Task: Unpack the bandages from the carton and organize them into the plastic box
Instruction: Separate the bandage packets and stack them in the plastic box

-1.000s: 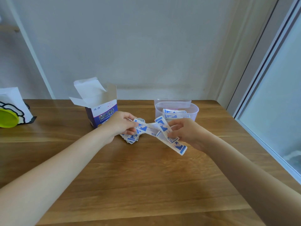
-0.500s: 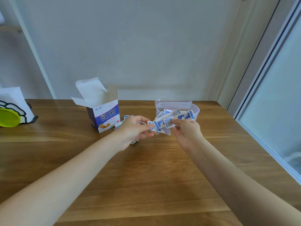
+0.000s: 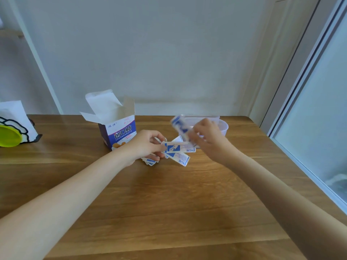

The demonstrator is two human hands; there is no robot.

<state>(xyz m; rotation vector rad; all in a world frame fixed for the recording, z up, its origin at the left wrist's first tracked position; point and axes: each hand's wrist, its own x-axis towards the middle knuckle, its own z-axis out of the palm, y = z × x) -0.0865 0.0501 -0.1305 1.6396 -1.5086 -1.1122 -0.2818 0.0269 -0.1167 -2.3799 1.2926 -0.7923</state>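
Left hand [image 3: 148, 145] pinches the bandage stack [image 3: 174, 150] as supply. Right hand [image 3: 206, 139] pinches one blurred bandage [image 3: 179, 125] just beside the plastic box [image 3: 224, 126], likely to drop it in.

A wooden table [image 3: 169, 212] with visible grain is set against a plain pale wall [image 3: 159, 53]. A window [image 3: 323, 113] with a white frame is seen along the right side, and daylight is cast through it. A white vertical trim [image 3: 37, 59] is seen at left.
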